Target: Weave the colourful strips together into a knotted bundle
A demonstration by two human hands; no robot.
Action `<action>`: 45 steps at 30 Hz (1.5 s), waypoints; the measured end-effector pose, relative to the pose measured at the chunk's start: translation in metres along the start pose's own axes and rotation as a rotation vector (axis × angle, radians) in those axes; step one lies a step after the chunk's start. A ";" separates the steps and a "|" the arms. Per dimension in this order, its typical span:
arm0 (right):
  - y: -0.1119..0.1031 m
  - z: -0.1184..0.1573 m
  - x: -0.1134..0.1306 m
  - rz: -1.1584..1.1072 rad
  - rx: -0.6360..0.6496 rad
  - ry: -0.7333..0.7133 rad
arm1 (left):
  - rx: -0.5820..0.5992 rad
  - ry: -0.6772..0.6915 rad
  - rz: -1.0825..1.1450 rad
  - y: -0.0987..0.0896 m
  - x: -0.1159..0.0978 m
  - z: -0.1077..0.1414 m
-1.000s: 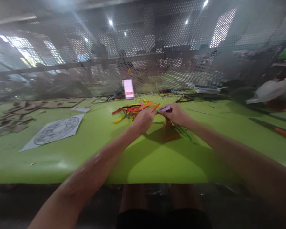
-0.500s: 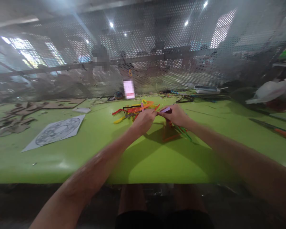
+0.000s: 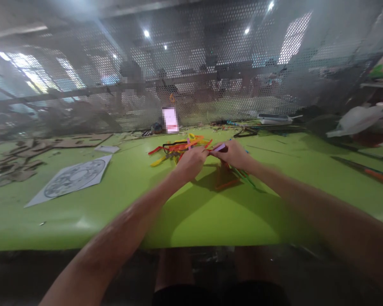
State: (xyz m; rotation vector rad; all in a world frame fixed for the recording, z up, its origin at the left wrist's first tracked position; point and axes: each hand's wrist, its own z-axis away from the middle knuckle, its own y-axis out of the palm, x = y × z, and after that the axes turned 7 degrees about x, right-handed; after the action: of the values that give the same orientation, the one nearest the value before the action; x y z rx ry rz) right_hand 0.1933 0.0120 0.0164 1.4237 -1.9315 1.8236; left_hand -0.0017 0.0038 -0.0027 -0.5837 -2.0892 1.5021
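Both hands meet over a tangle of bright strips (image 3: 178, 146) in red, orange, yellow and black. My left hand (image 3: 193, 162) is closed in a pinch on thin coloured strips, with a red end sticking up by the fingertips. Close beside it, my right hand (image 3: 236, 154) pinches a purple strip (image 3: 219, 148), its flat end showing above the thumb. Green strips (image 3: 247, 178) and an orange strip (image 3: 228, 185) hang or lie below the right hand. How the strips join between the fingertips is too small and blurred to tell.
On the green table (image 3: 83, 229) lies a printed paper with a ring pattern (image 3: 78, 176). Cut cardboard pieces (image 3: 22, 157) are at the left. A lit phone (image 3: 170, 120) leans at the perforated screen. Orange-handled scissors or a similar tool (image 3: 378, 173) and a plastic bag (image 3: 357, 121) are right.
The view has shifted slightly. Both hands stay together over the strips; the purple strip's visible end shows a little more clearly in the right fingers.
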 end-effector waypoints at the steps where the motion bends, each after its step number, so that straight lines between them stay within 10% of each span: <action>1: 0.000 0.000 0.000 -0.014 0.001 0.006 | -0.006 0.001 0.003 0.000 0.000 0.000; 25: -0.004 0.001 -0.003 -0.234 0.056 0.036 | -0.236 0.000 0.526 0.002 0.014 -0.002; 32: -0.002 0.000 -0.006 -0.089 -0.005 -0.021 | -0.124 -0.003 0.761 0.001 0.019 -0.004; 45: 0.004 -0.002 -0.011 0.089 0.027 -0.183 | -0.132 -0.018 0.644 0.008 0.020 -0.005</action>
State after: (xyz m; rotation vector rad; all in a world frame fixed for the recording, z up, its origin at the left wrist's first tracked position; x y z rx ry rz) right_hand 0.1960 0.0191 0.0070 1.5884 -2.0946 1.8200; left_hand -0.0132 0.0219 -0.0059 -1.3990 -2.1317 1.6928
